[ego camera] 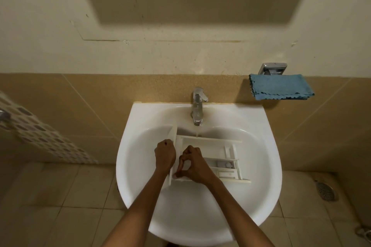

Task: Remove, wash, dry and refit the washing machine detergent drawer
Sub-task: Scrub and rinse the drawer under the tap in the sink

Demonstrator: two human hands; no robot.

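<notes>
A white detergent drawer [216, 152] lies in the white sink [267, 158], its front panel to the left and its compartments pointing right. Water runs from the chrome tap [197, 106] onto the drawer's far edge. My left hand [165, 155] grips the front panel from the left side. My right hand [193, 163] is inside the drawer's near left compartment, fingers curled and pressed against the plastic. Whether the fingers hold something small and white, I cannot tell.
A blue cloth [281, 86] lies folded on a chrome wall holder [273, 68] to the right of the tap. Tan wall tiles back the sink. The tiled floor has a round drain [326, 190] at the right. A patterned panel [40, 136] slants at the left.
</notes>
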